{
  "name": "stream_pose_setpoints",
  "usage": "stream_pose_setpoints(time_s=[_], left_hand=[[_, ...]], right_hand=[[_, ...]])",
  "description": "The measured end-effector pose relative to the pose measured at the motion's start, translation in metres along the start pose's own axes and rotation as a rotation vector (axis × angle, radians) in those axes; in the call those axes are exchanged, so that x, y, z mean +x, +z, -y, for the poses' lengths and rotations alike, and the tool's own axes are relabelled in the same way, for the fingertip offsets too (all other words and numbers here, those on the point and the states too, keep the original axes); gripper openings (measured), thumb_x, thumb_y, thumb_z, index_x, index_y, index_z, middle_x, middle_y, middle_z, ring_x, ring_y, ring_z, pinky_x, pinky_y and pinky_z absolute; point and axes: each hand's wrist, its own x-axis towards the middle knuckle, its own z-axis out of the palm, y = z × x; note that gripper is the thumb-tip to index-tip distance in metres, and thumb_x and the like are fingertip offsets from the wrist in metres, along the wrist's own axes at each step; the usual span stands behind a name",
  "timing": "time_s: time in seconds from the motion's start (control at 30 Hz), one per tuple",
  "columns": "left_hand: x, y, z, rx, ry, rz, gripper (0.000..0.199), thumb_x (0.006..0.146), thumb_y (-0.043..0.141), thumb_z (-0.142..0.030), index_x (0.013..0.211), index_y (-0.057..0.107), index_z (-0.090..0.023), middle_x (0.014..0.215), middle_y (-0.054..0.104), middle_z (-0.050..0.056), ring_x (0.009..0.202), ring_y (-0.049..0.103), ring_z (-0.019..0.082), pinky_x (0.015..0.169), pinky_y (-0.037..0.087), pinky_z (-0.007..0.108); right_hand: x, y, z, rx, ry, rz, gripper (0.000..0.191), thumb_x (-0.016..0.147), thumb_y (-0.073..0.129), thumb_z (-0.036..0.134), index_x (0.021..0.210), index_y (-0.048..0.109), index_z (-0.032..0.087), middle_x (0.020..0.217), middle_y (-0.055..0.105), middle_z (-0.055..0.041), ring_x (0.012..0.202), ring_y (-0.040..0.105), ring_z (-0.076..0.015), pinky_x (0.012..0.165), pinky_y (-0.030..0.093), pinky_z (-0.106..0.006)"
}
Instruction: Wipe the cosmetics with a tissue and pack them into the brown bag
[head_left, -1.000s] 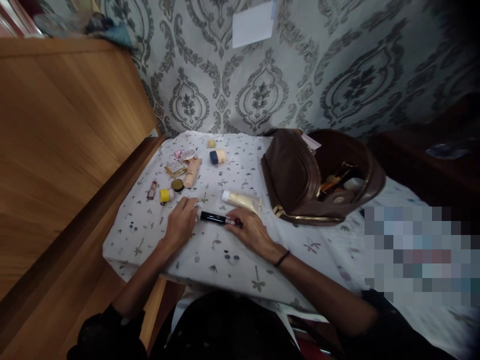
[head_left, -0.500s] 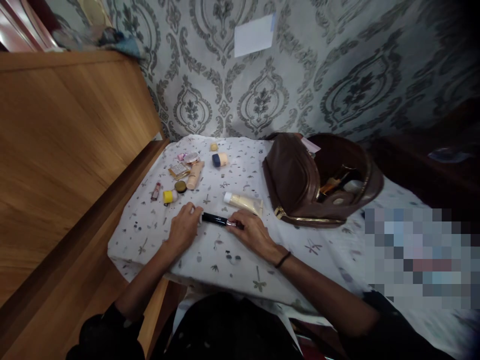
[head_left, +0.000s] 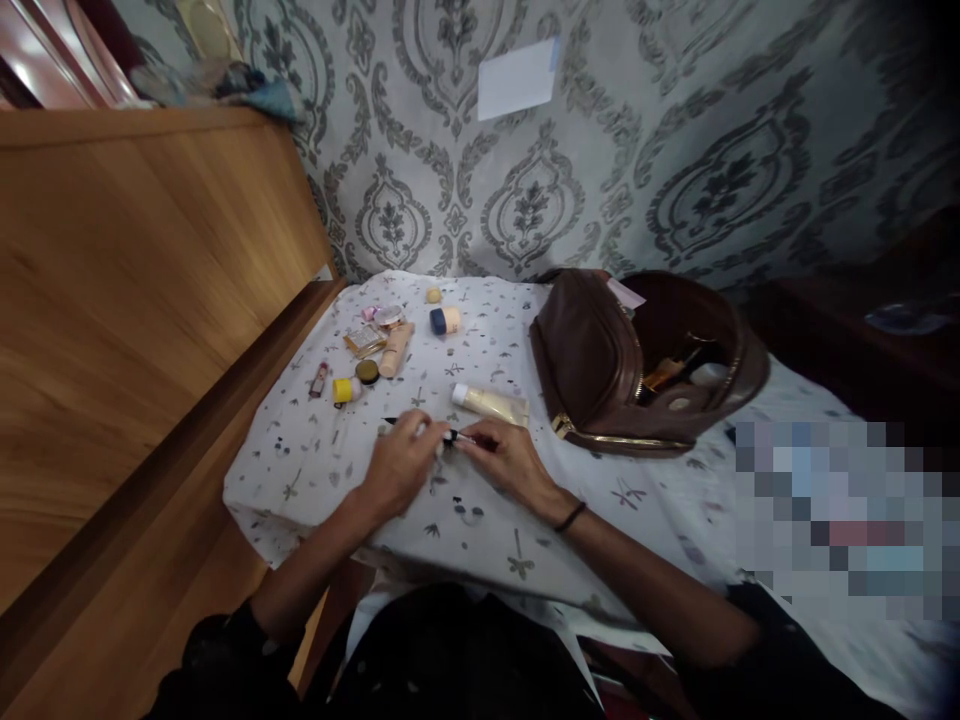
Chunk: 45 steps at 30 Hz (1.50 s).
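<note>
A slim black cosmetic tube (head_left: 450, 436) with a shiny band lies level between my two hands, just above or on the cloth. My left hand (head_left: 403, 462) is closed around its middle, and a dark tip sticks out past the fingers on the left. Thumb and fingers of my right hand (head_left: 511, 458) pinch the tube's right end. Whether its two parts are joined cannot be seen. Just behind my right hand is a cream squeeze tube (head_left: 491, 402) with a white cap.
A brown makeup bag (head_left: 589, 350) stands unzipped at the right with items inside. At the left lie a beige tube (head_left: 396, 350), a yellow-capped bottle (head_left: 345, 390), a round dark-lidded jar (head_left: 367, 372) and a navy-capped bottle (head_left: 445, 320). A wooden panel (head_left: 165, 250) borders the left.
My left hand has slid right along the black tube, from its left end to its middle, closer to my right hand. My right hand still grips the right end.
</note>
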Motion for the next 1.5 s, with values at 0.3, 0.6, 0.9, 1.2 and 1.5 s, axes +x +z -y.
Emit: stream_pose_setpoints(time_s=[0.3,0.6,0.9,1.2,1.5], left_hand=[[-0.001,-0.002,0.012,0.162,-0.208,0.213,0.031,0.096,0.041,-0.013,0.118,0.058,-0.026,0.112,0.055,0.008,0.106,0.054,0.023,0.070,0.050,0.029],[-0.003,0.000,0.052,-0.040,-0.357,0.046,0.025,0.099,0.041,-0.021,0.115,0.059,-0.019,0.106,0.058,0.007,0.098,0.060,0.021,0.087,0.049,0.033],[0.016,0.007,-0.019,-0.127,-0.116,0.147,0.024,0.101,0.037,-0.026,0.108,0.060,-0.022,0.102,0.058,0.005,0.094,0.060,0.019,0.080,0.050,0.029],[0.035,-0.006,0.044,0.080,-0.393,0.166,0.020,0.097,0.042,-0.022,0.100,0.062,-0.020,0.102,0.059,0.007,0.091,0.060,0.022,0.078,0.047,0.032],[0.013,0.007,-0.014,-0.087,-0.135,0.147,0.023,0.101,0.037,-0.027,0.106,0.059,-0.023,0.102,0.058,0.004,0.094,0.060,0.017,0.080,0.048,0.027]], right_hand=[[-0.004,-0.001,0.000,0.005,-0.017,0.057,0.022,0.088,0.060,0.029,0.103,0.072,0.019,0.075,0.069,-0.0023,0.067,0.062,-0.0174,0.065,0.048,-0.028],[-0.001,-0.003,0.000,0.004,-0.030,0.100,0.025,0.089,0.056,0.029,0.105,0.073,0.018,0.077,0.068,-0.0029,0.065,0.058,-0.0160,0.063,0.044,-0.027],[-0.003,0.000,0.004,-0.149,-0.127,0.102,0.011,0.084,0.059,0.013,0.081,0.069,0.017,0.075,0.059,-0.0020,0.070,0.055,-0.0154,0.065,0.042,-0.026],[-0.005,-0.001,-0.001,-0.205,-0.165,0.069,0.020,0.092,0.055,0.019,0.104,0.070,0.020,0.088,0.065,-0.0064,0.077,0.061,-0.0186,0.070,0.048,-0.030],[-0.004,0.000,0.002,-0.159,-0.130,0.098,0.017,0.092,0.056,0.023,0.094,0.071,0.016,0.082,0.068,-0.0063,0.076,0.062,-0.0193,0.070,0.046,-0.030]])
